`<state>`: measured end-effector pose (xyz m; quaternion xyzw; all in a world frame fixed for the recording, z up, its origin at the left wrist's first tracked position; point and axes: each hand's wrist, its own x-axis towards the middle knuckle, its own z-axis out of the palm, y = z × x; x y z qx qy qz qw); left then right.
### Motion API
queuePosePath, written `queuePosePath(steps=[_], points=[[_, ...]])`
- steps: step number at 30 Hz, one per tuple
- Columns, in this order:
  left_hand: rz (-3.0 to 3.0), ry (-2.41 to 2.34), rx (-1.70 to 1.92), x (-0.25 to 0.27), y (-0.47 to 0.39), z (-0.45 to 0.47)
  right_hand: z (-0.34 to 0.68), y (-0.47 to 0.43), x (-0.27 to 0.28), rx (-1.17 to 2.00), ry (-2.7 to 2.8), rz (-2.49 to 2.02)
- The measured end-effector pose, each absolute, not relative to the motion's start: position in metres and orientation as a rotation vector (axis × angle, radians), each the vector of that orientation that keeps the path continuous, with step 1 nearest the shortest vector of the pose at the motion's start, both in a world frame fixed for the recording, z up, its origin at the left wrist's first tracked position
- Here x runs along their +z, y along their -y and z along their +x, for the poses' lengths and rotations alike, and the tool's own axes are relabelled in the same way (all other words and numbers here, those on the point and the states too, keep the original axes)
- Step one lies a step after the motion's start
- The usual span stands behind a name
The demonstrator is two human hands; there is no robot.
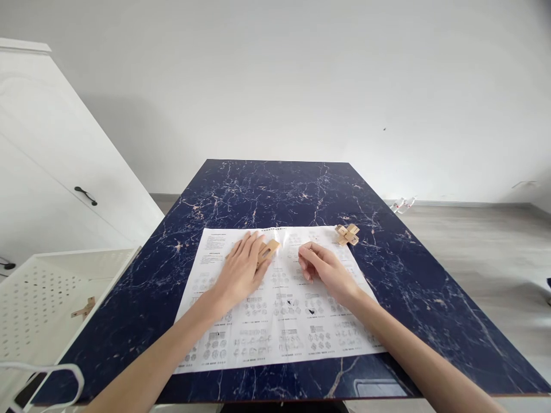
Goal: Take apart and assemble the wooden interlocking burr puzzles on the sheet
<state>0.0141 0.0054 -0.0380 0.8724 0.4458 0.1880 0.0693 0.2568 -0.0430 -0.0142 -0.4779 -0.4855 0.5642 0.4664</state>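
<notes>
My left hand lies palm down on the printed paper sheet, its fingers stretched over light wooden puzzle pieces. One notched wooden piece sticks out between the index finger and the thumb. The palm hides the rest, so how firmly they are gripped is hard to see. On the right half of the sheet my right hand rests with its fingers curled in, and nothing shows in them. Beyond it, at the sheet's upper right corner, sits an assembled wooden burr puzzle with a dark mark on one block.
The dark blue marbled table reaches toward a pale wall. A white open container with a perforated side stands at the left, with a wooden cross-shaped piece inside. A white cabinet is behind it. Clear bottles lie on the floor.
</notes>
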Motion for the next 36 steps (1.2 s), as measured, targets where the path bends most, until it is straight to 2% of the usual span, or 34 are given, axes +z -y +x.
queuePosePath(steps=[5,8,11,15,30,36], points=[[2.583,-1.135,0.629,-0.026,0.007,0.025,0.251,0.048,-0.025,0.996,1.561,-1.302],[2.579,-1.253,0.768,-0.023,0.006,0.025,0.249,0.05,-0.029,0.69,1.778,-1.263],[2.612,-1.483,0.815,-0.025,-0.001,0.021,0.248,0.051,-0.031,0.547,1.913,-1.141],[2.716,-1.641,0.73,-0.032,-0.007,0.016,0.248,0.05,-0.035,0.478,2.021,-1.074],[2.426,-1.44,0.79,-0.016,-0.006,0.019,0.252,0.047,-0.037,0.493,2.069,-1.25],[1.822,-1.17,0.931,0.006,0.002,0.025,0.255,0.046,-0.036,0.485,2.105,-1.272]])
